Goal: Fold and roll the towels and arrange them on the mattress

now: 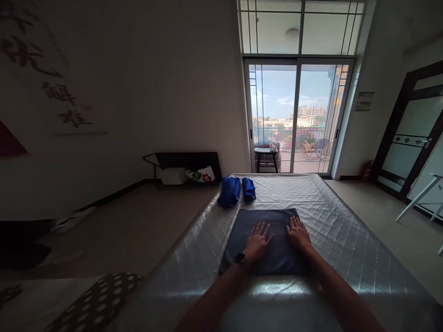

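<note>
A dark blue-grey square of fabric [277,258] lies flat on the plastic-covered mattress [349,235] before me. My left hand [258,241] rests palm down near its middle with the fingers spread. Near the cloth's right edge, my right hand [298,234] also lies flat, fingers stretched forward. Neither hand grips anything. Beyond the cloth, toward the mattress's far left edge, sit two bright blue bundles, a larger bundle [229,192] and a smaller rolled bundle [248,189]. Whether the cloth is one layer or folded I cannot tell.
Against the wall stands a low black cart [187,160] holding a white box and a bag. Sliding glass doors [273,110] open onto a balcony view. At right are a dark-framed door [411,133] and a white-legged stand [417,197]. A polka-dot fabric [100,299] lies at lower left.
</note>
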The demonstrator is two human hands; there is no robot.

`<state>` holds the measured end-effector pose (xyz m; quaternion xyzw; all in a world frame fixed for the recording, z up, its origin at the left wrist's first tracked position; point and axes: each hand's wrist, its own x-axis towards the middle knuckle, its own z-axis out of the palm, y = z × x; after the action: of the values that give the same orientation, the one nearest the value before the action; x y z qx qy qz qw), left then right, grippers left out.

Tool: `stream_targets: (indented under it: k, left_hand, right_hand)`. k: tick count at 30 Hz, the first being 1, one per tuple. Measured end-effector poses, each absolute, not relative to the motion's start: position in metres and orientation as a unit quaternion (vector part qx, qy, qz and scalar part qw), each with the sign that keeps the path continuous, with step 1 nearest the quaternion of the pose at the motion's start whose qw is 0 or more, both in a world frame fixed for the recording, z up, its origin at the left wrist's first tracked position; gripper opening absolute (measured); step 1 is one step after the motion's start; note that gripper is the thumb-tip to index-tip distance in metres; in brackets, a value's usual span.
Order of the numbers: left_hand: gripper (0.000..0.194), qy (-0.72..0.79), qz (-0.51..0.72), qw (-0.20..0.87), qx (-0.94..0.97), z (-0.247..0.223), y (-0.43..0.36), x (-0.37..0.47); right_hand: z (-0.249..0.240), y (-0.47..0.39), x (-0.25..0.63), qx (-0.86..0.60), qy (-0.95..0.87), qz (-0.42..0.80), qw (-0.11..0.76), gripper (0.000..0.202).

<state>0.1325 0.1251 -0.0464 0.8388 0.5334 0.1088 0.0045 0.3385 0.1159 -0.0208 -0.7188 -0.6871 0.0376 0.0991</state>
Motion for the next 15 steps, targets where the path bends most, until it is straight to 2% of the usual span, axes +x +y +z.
stream_targets:
  k: [6, 11, 15]
  left_hand:
    - [0.076, 0.624, 0.077, 0.024, 0.777, -0.039, 0.099, 0.04]
    - [0.076, 0.633, 0.08, 0.023, 0.77, -0.038, 0.09, 0.034]
    - [0.076, 0.634, 0.104, 0.007, 0.767, -0.049, 0.097, 0.039]
  right_hand:
    - [-0.022, 0.123, 0.339, -0.709, -0.697, 0.043, 0.099, 0.06]
    - [-0.016, 0.115, 0.337, -0.707, -0.699, 0.033, 0.1, 0.059]
    - [-0.022, 0.076, 0.336, -0.708, -0.701, 0.01, 0.086, 0.058]
